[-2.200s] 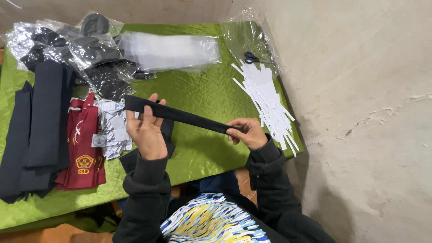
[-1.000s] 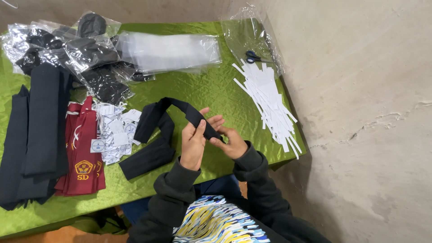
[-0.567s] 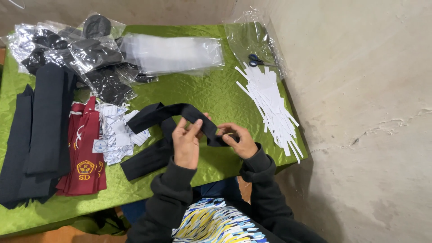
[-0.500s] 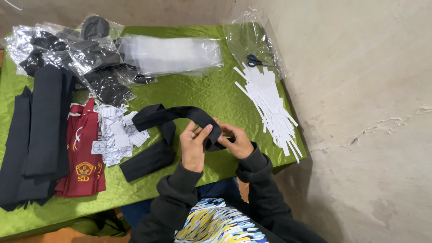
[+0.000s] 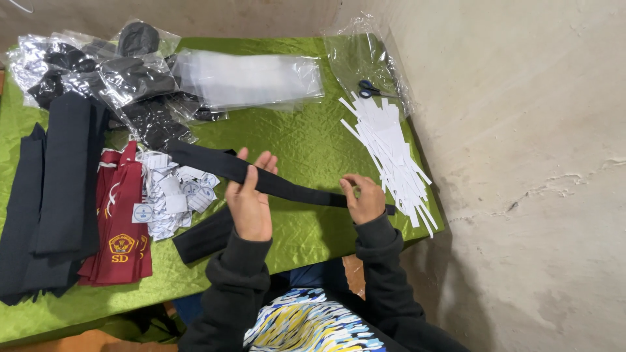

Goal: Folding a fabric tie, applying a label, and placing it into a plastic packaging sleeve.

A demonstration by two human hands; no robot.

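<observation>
Both arms in dark charcoal sweatshirt sleeves, ribbed cuffs bunched at wrists. Left hand (image 5: 250,201) and right hand (image 5: 362,199) bare (no rings visible). Lap garment patterned blue, yellow, white.

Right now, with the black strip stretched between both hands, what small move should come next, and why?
Probably lay the black strip flat on the green cloth and smooth it. The left hand and right hand hold it taut just above the cloth, and its left end trails toward the paper labels, so setting it down would keep it straight.
</observation>
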